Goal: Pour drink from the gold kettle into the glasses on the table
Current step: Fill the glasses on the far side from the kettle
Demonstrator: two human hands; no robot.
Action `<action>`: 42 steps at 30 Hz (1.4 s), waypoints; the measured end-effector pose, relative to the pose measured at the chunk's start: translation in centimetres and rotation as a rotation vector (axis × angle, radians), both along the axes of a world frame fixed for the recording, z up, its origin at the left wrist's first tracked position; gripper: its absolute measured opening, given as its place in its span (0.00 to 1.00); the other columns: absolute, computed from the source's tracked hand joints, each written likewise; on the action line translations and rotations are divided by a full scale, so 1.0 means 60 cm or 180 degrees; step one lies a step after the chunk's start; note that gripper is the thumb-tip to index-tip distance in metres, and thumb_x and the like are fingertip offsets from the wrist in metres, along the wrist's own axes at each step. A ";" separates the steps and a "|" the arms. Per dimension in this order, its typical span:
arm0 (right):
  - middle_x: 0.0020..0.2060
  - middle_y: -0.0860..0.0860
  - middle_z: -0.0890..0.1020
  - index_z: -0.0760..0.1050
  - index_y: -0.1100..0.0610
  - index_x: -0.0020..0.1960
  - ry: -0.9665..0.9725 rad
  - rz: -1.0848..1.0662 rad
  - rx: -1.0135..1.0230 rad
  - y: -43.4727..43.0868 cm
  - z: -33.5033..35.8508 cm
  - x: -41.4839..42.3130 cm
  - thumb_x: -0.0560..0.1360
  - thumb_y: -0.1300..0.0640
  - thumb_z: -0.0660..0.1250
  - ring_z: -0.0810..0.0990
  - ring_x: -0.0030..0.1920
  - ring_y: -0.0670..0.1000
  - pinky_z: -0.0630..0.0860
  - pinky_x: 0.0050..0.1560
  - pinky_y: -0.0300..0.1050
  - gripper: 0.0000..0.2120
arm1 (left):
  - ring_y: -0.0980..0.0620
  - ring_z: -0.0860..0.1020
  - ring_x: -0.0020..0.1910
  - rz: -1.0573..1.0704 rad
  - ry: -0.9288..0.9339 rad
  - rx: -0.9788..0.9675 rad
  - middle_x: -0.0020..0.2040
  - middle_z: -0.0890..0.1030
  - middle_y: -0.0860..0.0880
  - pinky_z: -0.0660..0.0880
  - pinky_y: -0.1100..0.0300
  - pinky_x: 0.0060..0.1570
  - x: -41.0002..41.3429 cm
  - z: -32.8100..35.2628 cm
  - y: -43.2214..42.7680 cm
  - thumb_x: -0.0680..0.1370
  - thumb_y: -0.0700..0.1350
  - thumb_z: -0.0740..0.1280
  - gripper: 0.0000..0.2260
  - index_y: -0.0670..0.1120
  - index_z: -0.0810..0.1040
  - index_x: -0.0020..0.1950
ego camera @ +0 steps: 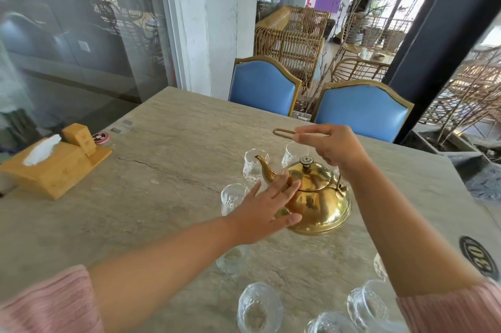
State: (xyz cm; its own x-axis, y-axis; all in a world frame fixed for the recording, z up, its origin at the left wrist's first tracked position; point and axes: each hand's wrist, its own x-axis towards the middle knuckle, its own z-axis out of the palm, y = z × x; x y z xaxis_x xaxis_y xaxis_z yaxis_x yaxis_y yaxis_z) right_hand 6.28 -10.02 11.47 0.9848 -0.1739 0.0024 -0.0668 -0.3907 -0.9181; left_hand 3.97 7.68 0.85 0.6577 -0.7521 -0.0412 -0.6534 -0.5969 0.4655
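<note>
The gold kettle (pixel 317 201) stands on the stone table (pixel 168 148), spout (pixel 264 170) pointing left and away. My right hand (pixel 332 147) pinches its thin wire handle (pixel 283 132), raised above the lid. My left hand (pixel 267 208) lies flat with fingers spread against the kettle's left side. Clear textured glasses ring the kettle: two behind it (pixel 252 167) (pixel 294 153), one at its left (pixel 233 197), one under my left wrist (pixel 231 260), and several near me (pixel 259 308) (pixel 368 303).
A bamboo tissue box (pixel 51 167) sits at the table's left edge with a small round red disc (pixel 99 137) behind it. Two blue chairs (pixel 264 86) (pixel 360 110) stand at the far side. A black round emblem (pixel 478 255) marks the table's right side.
</note>
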 end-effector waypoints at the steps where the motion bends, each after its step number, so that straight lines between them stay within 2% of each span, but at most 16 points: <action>1: 0.15 0.41 0.69 0.84 0.52 0.48 -0.0002 0.0094 -0.0080 0.002 0.004 -0.003 0.67 0.51 0.77 0.62 0.16 0.43 0.59 0.19 0.28 0.11 | 0.59 0.38 0.76 -0.0032 0.0037 0.0025 0.76 0.33 0.53 0.33 0.53 0.73 -0.005 0.001 0.001 0.80 0.62 0.49 0.30 0.57 0.36 0.76; 4: 0.15 0.36 0.71 0.83 0.54 0.51 -0.0001 0.0358 -0.0361 0.011 0.012 -0.011 0.69 0.55 0.76 0.69 0.17 0.38 0.62 0.19 0.26 0.12 | 0.60 0.46 0.76 -0.0068 0.0133 0.0055 0.76 0.32 0.54 0.33 0.54 0.73 -0.023 0.000 0.004 0.80 0.61 0.50 0.30 0.58 0.34 0.74; 10: 0.17 0.33 0.72 0.84 0.53 0.50 0.0155 0.0764 -0.0821 0.041 0.011 -0.005 0.68 0.52 0.76 0.70 0.19 0.34 0.63 0.24 0.28 0.12 | 0.59 0.43 0.77 0.0000 0.0195 -0.0024 0.76 0.32 0.52 0.34 0.52 0.73 -0.049 -0.019 0.014 0.80 0.63 0.50 0.32 0.57 0.32 0.75; 12: 0.25 0.36 0.79 0.85 0.53 0.50 0.0154 0.0887 -0.0933 0.054 0.011 -0.002 0.68 0.52 0.76 0.71 0.21 0.37 0.64 0.25 0.27 0.11 | 0.59 0.45 0.77 0.0022 0.0215 -0.0033 0.76 0.32 0.53 0.34 0.52 0.73 -0.054 -0.022 0.018 0.79 0.63 0.49 0.32 0.58 0.31 0.74; 14: 0.40 0.49 0.85 0.85 0.52 0.49 0.0190 0.1015 -0.1056 0.066 0.010 0.001 0.67 0.51 0.76 0.71 0.27 0.41 0.67 0.30 0.32 0.11 | 0.59 0.45 0.77 0.0041 0.0256 -0.0028 0.76 0.32 0.54 0.33 0.52 0.72 -0.057 -0.024 0.023 0.79 0.63 0.49 0.32 0.60 0.30 0.73; 15: 0.44 0.54 0.85 0.85 0.51 0.48 0.0230 0.1050 -0.1102 0.071 0.009 0.003 0.67 0.51 0.76 0.72 0.29 0.45 0.68 0.31 0.35 0.10 | 0.60 0.44 0.77 0.0048 0.0267 -0.0027 0.76 0.31 0.55 0.32 0.52 0.72 -0.058 -0.025 0.024 0.79 0.63 0.49 0.31 0.60 0.30 0.72; 17: 0.47 0.57 0.85 0.85 0.51 0.47 0.0267 0.1074 -0.1200 0.080 0.008 0.006 0.68 0.50 0.76 0.75 0.33 0.52 0.69 0.33 0.39 0.09 | 0.61 0.42 0.76 0.0055 0.0279 -0.0040 0.75 0.31 0.56 0.31 0.52 0.72 -0.061 -0.026 0.026 0.80 0.63 0.48 0.30 0.61 0.29 0.72; 18: 0.48 0.56 0.85 0.85 0.51 0.47 0.0272 0.1087 -0.1254 0.083 0.009 0.006 0.68 0.50 0.75 0.76 0.35 0.54 0.70 0.34 0.39 0.09 | 0.61 0.42 0.76 0.0060 0.0296 -0.0054 0.75 0.30 0.57 0.31 0.53 0.71 -0.064 -0.026 0.027 0.80 0.63 0.48 0.30 0.61 0.29 0.71; 23: 0.49 0.52 0.85 0.85 0.52 0.49 0.0323 0.1179 -0.1469 0.094 0.014 0.009 0.69 0.51 0.75 0.78 0.41 0.50 0.71 0.38 0.37 0.10 | 0.61 0.42 0.76 0.0070 0.0433 -0.0186 0.74 0.30 0.58 0.29 0.56 0.69 -0.069 -0.023 0.028 0.79 0.62 0.47 0.29 0.62 0.29 0.70; 27: 0.49 0.51 0.85 0.85 0.53 0.49 0.0392 0.1201 -0.1588 0.105 0.016 0.012 0.68 0.52 0.75 0.81 0.51 0.55 0.71 0.43 0.35 0.11 | 0.62 0.36 0.74 0.0085 0.0575 -0.0347 0.74 0.31 0.58 0.30 0.57 0.69 -0.073 -0.025 0.029 0.80 0.61 0.46 0.27 0.63 0.30 0.70; 35: 0.48 0.52 0.85 0.85 0.53 0.49 0.0398 0.1214 -0.1717 0.115 0.024 0.009 0.68 0.51 0.75 0.81 0.53 0.56 0.72 0.42 0.36 0.11 | 0.62 0.37 0.75 0.0127 0.0694 -0.0407 0.76 0.33 0.56 0.31 0.55 0.71 -0.076 -0.018 0.031 0.81 0.60 0.47 0.27 0.61 0.32 0.72; 38: 0.48 0.53 0.85 0.85 0.52 0.48 0.0379 0.1227 -0.1777 0.117 0.026 0.009 0.68 0.52 0.75 0.81 0.51 0.58 0.75 0.47 0.43 0.10 | 0.63 0.35 0.74 0.0142 0.0737 -0.0457 0.76 0.34 0.56 0.31 0.54 0.71 -0.078 -0.018 0.031 0.81 0.60 0.46 0.28 0.60 0.33 0.74; 40: 0.47 0.54 0.86 0.85 0.52 0.47 0.0393 0.1243 -0.1793 0.120 0.028 0.008 0.68 0.51 0.76 0.80 0.45 0.54 0.74 0.43 0.40 0.09 | 0.63 0.35 0.74 0.0154 0.0735 -0.0461 0.76 0.34 0.56 0.31 0.54 0.71 -0.079 -0.018 0.031 0.81 0.60 0.47 0.28 0.60 0.33 0.74; 42: 0.46 0.52 0.85 0.85 0.52 0.48 0.0403 0.1240 -0.1819 0.122 0.029 0.009 0.68 0.51 0.76 0.78 0.43 0.50 0.72 0.40 0.36 0.10 | 0.63 0.35 0.74 0.0153 0.0742 -0.0477 0.77 0.34 0.56 0.31 0.54 0.71 -0.079 -0.018 0.032 0.81 0.60 0.47 0.28 0.60 0.33 0.74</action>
